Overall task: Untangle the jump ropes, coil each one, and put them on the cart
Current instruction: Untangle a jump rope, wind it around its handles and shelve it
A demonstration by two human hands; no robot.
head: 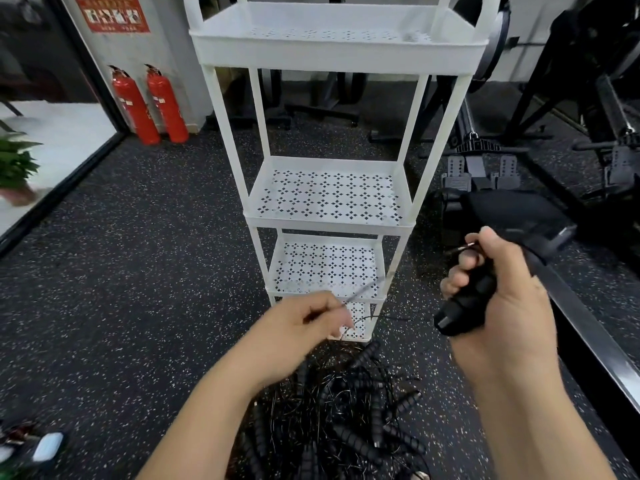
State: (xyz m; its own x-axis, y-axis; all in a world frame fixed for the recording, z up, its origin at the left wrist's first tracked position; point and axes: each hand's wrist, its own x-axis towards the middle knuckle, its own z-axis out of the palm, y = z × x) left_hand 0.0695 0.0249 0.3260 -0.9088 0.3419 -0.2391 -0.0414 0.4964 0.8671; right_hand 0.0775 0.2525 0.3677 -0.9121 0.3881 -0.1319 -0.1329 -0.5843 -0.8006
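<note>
rope (pixel 362 293), thin and wiry, is pinched by left hand (pixel 304 320); right hand (pixel 502 289) grips ribbed black handles (pixel 462 308).

Even indoor light, fairly bright; the white cart (pixel 332 50) nearly washes out up top (soft, smeared), and straight lines bow toward the edges.

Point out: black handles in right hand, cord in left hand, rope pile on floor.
black handles (pixel 457 315): head view, exposed butt end.
cord (pixel 362 292): head view, blurred thin stretch mid-span.
rope pile (pixel 346 410): head view, middle of the tangle.
</note>
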